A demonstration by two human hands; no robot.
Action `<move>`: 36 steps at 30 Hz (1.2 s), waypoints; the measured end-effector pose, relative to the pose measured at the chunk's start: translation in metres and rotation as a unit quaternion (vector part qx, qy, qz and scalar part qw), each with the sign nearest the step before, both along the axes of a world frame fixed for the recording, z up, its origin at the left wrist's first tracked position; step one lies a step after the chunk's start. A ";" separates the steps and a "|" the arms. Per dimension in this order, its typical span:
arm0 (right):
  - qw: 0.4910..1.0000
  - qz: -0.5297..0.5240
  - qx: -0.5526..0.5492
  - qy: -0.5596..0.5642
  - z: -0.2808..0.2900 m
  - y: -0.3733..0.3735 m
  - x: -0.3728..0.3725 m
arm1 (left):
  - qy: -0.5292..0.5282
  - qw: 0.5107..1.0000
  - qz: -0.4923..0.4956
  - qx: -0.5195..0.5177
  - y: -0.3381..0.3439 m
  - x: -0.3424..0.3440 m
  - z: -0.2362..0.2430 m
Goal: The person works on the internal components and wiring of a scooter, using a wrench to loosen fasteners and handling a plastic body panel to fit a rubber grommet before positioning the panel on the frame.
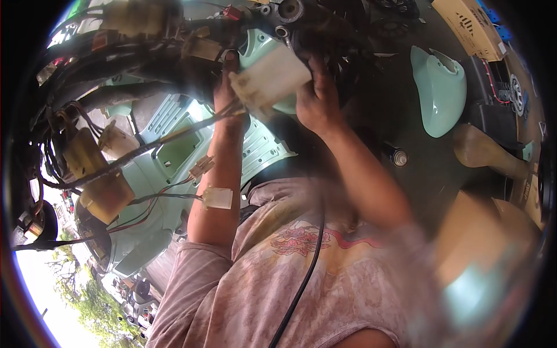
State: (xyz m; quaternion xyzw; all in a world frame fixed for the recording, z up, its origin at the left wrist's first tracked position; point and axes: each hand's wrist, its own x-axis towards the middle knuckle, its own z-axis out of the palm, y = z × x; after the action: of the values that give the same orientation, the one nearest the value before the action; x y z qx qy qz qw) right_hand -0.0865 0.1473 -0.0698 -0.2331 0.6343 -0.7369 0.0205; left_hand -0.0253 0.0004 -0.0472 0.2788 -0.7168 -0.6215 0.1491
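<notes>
Two hands up near the top middle of the frame, both on a white plastic plug block (pixel 270 78). Left hand (pixel 227 95) on the left side of the block, fingers curled shut around its edge and the wires (pixel 174 136) under it. Right hand (pixel 316 95) on the right side, fingers bent and pressing on the block's far end. Behind the block, a pale green scooter body (pixel 174 151), filling the middle left. More wires and yellowish plugs (pixel 96 174) hanging at the left. One small white plug (pixel 217 198) dangling just beside the left forearm. A loose pale green cover (pixel 441 87) lying on the dark floor (pixel 400 110) at the upper right, well apart from the hands. A cardboard box (pixel 467 23) at the top right corner. A pink shirt (pixel 290 278) across the bottom, with a black cord (pixel 304 272) running down over it.
</notes>
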 end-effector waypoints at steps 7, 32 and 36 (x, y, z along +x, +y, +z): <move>0.999 -0.032 0.030 0.004 0.001 -0.001 0.004 | 0.044 0.981 -0.030 0.188 -0.011 -0.003 -0.005; 0.985 0.027 0.153 -0.074 0.060 -0.022 0.054 | 0.105 0.946 -0.133 -0.277 -0.004 0.045 0.007; 0.984 -0.013 0.175 -0.041 0.034 -0.054 0.051 | 0.146 0.955 -0.195 -0.168 -0.011 0.057 0.040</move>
State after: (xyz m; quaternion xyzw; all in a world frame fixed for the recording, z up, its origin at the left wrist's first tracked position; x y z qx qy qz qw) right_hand -0.0358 0.0929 -0.0360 -0.1869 0.7551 -0.6237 0.0771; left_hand 0.0315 -0.0105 -0.0070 0.0107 -0.8218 -0.5428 0.1730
